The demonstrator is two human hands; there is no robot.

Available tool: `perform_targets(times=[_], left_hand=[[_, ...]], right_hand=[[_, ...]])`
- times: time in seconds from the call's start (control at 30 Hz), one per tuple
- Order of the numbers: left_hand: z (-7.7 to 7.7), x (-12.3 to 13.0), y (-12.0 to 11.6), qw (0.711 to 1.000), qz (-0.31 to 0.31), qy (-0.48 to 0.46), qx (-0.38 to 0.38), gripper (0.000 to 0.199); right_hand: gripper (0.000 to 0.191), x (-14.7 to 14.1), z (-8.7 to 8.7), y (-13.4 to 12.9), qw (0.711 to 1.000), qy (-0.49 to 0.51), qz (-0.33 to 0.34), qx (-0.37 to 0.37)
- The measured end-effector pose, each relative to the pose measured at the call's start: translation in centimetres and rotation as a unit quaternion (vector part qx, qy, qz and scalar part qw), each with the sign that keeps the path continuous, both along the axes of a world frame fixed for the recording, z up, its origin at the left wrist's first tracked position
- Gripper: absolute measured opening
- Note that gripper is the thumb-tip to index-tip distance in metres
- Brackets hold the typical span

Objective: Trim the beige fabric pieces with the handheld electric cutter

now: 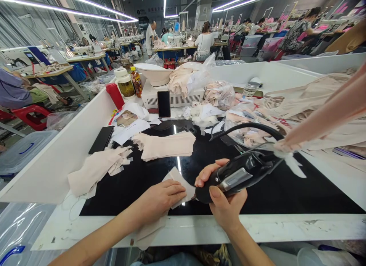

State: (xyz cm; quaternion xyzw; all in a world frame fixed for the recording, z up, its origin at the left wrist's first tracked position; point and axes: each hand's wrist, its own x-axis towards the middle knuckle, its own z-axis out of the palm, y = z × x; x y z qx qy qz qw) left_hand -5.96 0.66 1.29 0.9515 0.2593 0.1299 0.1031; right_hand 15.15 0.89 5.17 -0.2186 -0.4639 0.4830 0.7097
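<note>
My left hand (164, 199) lies on a pale beige fabric piece (178, 178), fingers close together and laid flat over it; its thumb is hidden. Part of the cloth hangs past the table's front edge below my wrist. In my right hand (225, 207) is a black corded handheld power tool (237, 178), fingers and thumb wrapped round its body. Its narrow tip points left, at the fabric's right edge beside my left fingertips; whether it touches cannot be made out. Beyond my hands lies a stack of beige fabric pieces (167, 145), and a looser pile (98, 168) sits left.
A pink fabric strip (323, 113) slants down to the tool's rear, near its black cable (248, 125). Behind the glossy black board (137, 189) stand a phone (164, 103), a scale (173, 98) and bagged fabric (217, 94). White side walls (71, 144) border the table. People sit at sewing machines beyond.
</note>
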Motion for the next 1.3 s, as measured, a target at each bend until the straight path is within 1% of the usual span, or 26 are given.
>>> perform_targets(times=[0.17,0.4,0.63,0.83,0.97,1.07,1.3], left_hand=[[-0.30,0.16,-0.11,1.000,0.001,-0.006,0.006,0.038],[0.22,0.85,0.20,1.000,-0.018,0.007,-0.005,0.035],[-0.12,0.86,0.23,1.000,-0.005,-0.012,0.005,0.033],[-0.08,0.89,0.16,1.000,-0.004,-0.007,0.004,0.033],[-0.20,0.74,0.11,1.000,0.011,0.002,0.021,0.032],[-0.39,0.60,0.04,0.999,0.011,0.017,0.040,0.033],[-0.65,0.49,-0.09,0.998,0.014,0.014,0.067,0.032]], right_hand=[[0.038,0.24,-0.15,-0.11,1.000,0.000,-0.003,0.003],[0.039,-0.29,-0.37,-0.23,1.000,-0.006,-0.009,0.003],[0.039,-0.42,-0.53,0.07,1.000,-0.004,-0.020,0.004],[0.039,-0.49,-0.44,0.03,1.000,-0.011,-0.024,0.007],[0.039,-0.44,-0.42,0.08,0.999,-0.019,-0.026,0.010],[0.039,-0.42,-0.45,0.11,0.999,-0.022,-0.023,0.006],[0.039,-0.52,-0.24,0.06,0.998,-0.035,-0.043,0.000]])
